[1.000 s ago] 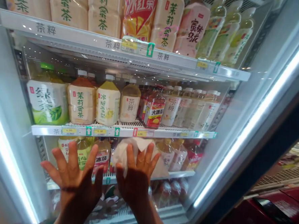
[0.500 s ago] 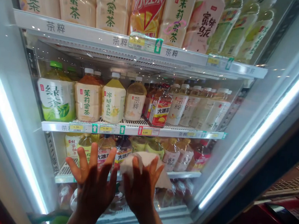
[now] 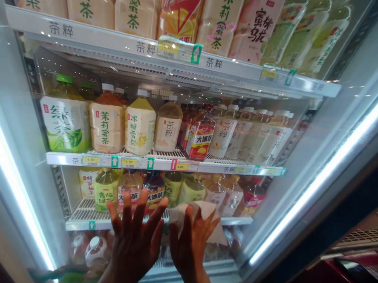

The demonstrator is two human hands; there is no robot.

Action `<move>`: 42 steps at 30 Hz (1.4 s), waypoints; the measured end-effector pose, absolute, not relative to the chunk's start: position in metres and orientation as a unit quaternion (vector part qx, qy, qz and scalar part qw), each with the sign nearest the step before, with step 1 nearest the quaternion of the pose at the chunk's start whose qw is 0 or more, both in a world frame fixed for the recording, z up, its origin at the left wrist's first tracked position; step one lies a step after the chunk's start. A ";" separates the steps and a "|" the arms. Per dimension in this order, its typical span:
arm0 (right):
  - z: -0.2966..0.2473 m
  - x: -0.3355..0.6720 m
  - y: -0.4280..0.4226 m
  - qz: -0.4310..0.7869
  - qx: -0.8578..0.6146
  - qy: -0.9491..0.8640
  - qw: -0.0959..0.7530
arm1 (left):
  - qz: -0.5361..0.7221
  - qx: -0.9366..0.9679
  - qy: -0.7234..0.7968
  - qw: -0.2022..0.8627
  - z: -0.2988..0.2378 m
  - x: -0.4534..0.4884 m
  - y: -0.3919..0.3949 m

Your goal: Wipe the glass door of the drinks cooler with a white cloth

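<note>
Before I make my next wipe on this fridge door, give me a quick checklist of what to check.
1. Cloth under the right hand: ok, the white cloth is pinned beneath its fingers.
2. Left hand bracing: ok, it lies open, fingers spread, low on the glass door.
3. Hands apart: ok, side by side without overlapping.
4. Cloth spread flat: not ok, it looks bunched, a corner sticking out to the right.
5. Glass clean above the hands: cannot tell, reflections hide any smears.
6. Bottles behind the glass: ok, upright on the shelves.
</note>
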State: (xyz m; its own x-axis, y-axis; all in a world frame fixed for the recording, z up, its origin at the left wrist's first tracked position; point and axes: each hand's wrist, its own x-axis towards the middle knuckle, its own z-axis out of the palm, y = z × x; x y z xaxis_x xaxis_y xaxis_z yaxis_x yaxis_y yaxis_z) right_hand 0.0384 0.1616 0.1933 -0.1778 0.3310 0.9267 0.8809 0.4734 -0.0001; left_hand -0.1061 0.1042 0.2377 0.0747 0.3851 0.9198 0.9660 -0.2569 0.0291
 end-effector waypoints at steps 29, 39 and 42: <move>0.179 0.120 0.190 -0.264 -0.509 -0.659 0.487 | -0.448 -0.707 -0.445 0.319 0.232 -0.057 0.123; 0.224 0.085 0.183 -0.298 -0.470 -0.681 0.476 | -0.464 -0.671 -0.500 0.290 0.243 -0.069 0.118; 0.207 0.073 0.173 -0.312 -0.431 -0.732 0.425 | -0.466 -0.657 -0.506 0.310 0.248 -0.081 0.114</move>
State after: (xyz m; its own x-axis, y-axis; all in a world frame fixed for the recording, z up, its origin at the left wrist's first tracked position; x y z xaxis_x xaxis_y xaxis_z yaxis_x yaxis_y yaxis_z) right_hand 0.0734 0.1735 0.2069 -0.2674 0.3650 0.8918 0.8961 0.4345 0.0908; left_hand -0.0808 0.1143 0.2485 0.0541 0.3750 0.9255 0.9528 -0.2966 0.0644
